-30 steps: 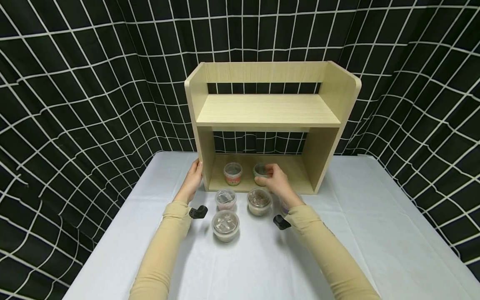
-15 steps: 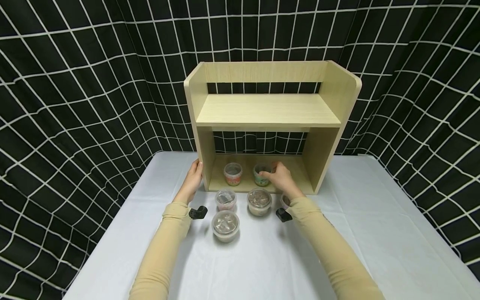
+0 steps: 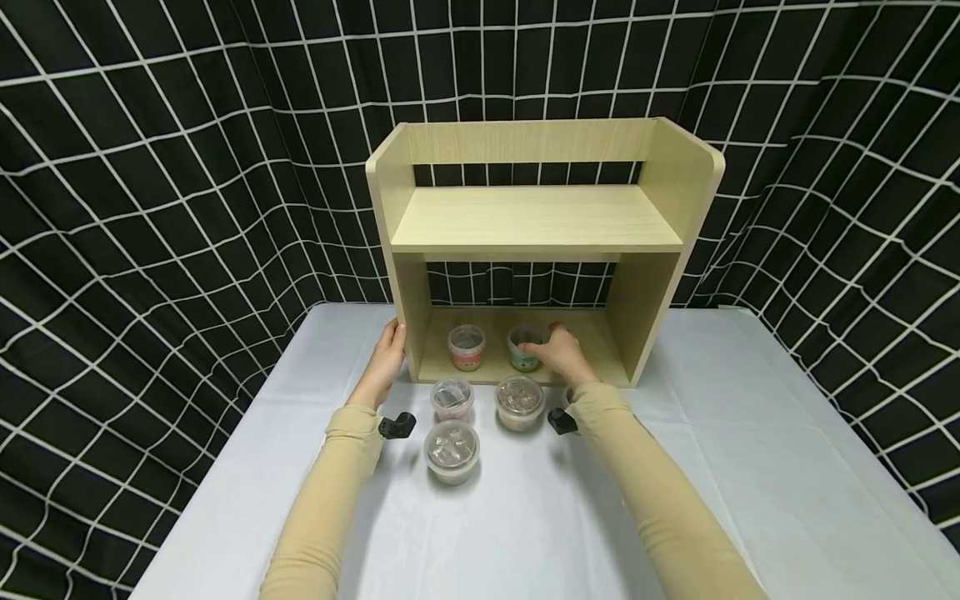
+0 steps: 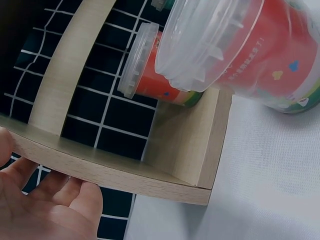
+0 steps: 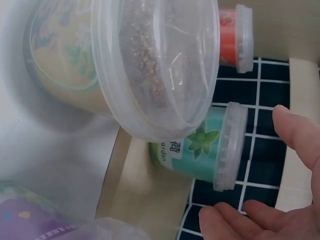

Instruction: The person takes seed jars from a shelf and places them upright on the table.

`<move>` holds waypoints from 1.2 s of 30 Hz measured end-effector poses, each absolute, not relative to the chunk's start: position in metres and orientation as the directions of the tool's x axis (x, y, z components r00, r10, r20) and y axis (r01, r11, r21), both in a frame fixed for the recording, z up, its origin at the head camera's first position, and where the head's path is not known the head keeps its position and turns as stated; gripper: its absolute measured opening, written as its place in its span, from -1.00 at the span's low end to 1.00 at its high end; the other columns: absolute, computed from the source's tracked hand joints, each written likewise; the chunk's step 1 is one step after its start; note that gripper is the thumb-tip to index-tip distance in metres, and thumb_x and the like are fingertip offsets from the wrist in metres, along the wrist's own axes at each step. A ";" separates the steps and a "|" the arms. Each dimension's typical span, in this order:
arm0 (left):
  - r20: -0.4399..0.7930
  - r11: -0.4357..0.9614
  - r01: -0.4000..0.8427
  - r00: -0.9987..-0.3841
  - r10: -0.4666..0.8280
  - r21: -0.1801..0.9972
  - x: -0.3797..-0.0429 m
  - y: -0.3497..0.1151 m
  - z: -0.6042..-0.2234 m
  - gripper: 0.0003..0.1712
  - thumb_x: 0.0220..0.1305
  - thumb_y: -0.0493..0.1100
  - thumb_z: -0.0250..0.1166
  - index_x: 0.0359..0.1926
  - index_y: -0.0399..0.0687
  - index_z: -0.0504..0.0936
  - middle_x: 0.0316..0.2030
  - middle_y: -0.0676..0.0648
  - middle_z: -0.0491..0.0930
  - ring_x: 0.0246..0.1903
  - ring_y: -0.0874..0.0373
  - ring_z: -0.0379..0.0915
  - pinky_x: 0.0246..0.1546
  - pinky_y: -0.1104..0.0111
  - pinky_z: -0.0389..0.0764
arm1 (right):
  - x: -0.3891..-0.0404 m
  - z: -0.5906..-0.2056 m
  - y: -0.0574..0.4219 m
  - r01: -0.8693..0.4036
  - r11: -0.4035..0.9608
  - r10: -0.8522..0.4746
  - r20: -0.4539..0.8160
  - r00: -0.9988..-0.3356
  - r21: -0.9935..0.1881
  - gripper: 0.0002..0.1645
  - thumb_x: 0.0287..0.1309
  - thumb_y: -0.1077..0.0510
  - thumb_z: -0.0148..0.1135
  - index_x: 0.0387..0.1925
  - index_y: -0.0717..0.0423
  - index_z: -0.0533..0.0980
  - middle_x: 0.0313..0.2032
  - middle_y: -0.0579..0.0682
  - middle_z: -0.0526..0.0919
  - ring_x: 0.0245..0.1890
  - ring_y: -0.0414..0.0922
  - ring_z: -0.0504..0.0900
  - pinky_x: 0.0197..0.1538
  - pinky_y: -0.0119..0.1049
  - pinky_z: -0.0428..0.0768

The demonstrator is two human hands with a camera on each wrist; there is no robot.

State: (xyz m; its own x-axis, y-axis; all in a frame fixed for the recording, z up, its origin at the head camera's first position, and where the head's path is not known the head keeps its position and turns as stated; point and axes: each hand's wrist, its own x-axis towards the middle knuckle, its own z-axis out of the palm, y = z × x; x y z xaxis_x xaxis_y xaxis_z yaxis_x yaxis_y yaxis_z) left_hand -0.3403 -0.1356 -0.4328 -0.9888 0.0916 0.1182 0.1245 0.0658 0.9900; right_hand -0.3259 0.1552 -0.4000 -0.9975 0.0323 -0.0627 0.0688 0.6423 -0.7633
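Observation:
My left hand rests against the left side panel of a pale wooden shelf. In the left wrist view its fingers lie at the panel's outer side. My right hand is at a green tub on the shelf's lower board. The right wrist view shows that tub with a leaf print and clear lid; the thumb and fingers are spread apart beside the lid, not touching it. A red tub stands left of the green one.
On the white-covered table before the shelf stand a pink-tinged tub, a wide clear-lidded tub and a tub with brown contents. A purple tub sits near the right wrist. A black gridded cloth hangs around the table.
My right hand has let go of the green tub and drawn slightly to the right, showing more of it. The left hand stays at the side panel.

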 end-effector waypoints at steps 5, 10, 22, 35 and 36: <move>0.111 0.061 0.117 -0.990 0.088 0.991 -0.341 -0.135 -0.432 -0.39 0.32 0.11 -0.26 0.29 -0.04 -0.06 0.22 -0.12 0.03 0.19 0.06 -0.06 0.17 0.20 0.00 | -0.329 -0.402 0.155 0.081 0.668 0.037 -0.076 -0.996 -0.739 -0.06 -0.06 -0.08 0.21 0.15 0.44 0.03 0.11 0.38 0.16 0.11 0.22 0.14 0.11 -0.01 0.20; 0.111 0.063 0.116 -0.990 0.087 0.991 -0.342 -0.134 -0.432 -0.41 0.33 0.08 -0.26 0.29 -0.07 -0.06 0.21 -0.14 0.04 0.18 0.04 -0.05 0.17 0.19 0.02 | -0.330 -0.402 0.154 0.106 0.672 0.036 -0.111 -0.993 -0.733 -0.07 -0.05 -0.08 0.21 0.13 0.44 0.03 0.09 0.38 0.18 0.10 0.21 0.17 0.10 -0.02 0.23; 0.102 0.082 0.109 -0.991 0.088 0.991 -0.342 -0.135 -0.431 -0.40 0.32 0.11 -0.26 0.29 -0.03 -0.05 0.21 -0.12 0.06 0.18 0.07 -0.04 0.16 0.21 0.03 | -0.335 -0.399 0.152 0.100 0.714 0.022 -0.120 -0.992 -0.693 -0.10 -0.12 -0.03 0.29 0.08 0.48 0.13 0.01 0.36 0.28 0.04 0.20 0.24 0.07 -0.03 0.27; 0.103 0.077 0.110 -0.991 0.089 0.991 -0.340 -0.136 -0.432 -0.40 0.32 0.11 -0.26 0.29 -0.04 -0.06 0.21 -0.13 0.05 0.18 0.06 -0.05 0.17 0.20 0.02 | -0.337 -0.414 0.147 0.103 0.692 0.025 -0.119 -0.993 -0.714 0.09 -0.24 -0.01 0.38 0.15 0.44 -0.03 0.05 0.39 0.18 0.07 0.25 0.17 0.10 0.01 0.21; 0.107 0.076 0.114 -0.990 0.090 0.991 -0.340 -0.136 -0.432 -0.40 0.31 0.10 -0.26 0.29 -0.05 -0.06 0.21 -0.13 0.05 0.18 0.06 -0.05 0.17 0.20 0.02 | -0.337 -0.414 0.146 0.103 0.687 0.025 -0.118 -0.993 -0.720 0.07 -0.23 0.01 0.38 0.15 0.44 -0.03 0.05 0.39 0.19 0.07 0.24 0.18 0.10 0.01 0.21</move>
State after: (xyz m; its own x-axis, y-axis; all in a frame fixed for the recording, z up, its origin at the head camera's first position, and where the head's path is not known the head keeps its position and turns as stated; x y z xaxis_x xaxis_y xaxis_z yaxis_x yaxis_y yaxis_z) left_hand -0.3403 -0.1355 -0.4325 -0.9901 0.0903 0.1072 0.1142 0.0763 0.9905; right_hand -0.3374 0.1460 -0.4144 -0.9927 0.0254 -0.1180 0.1031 0.6866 -0.7197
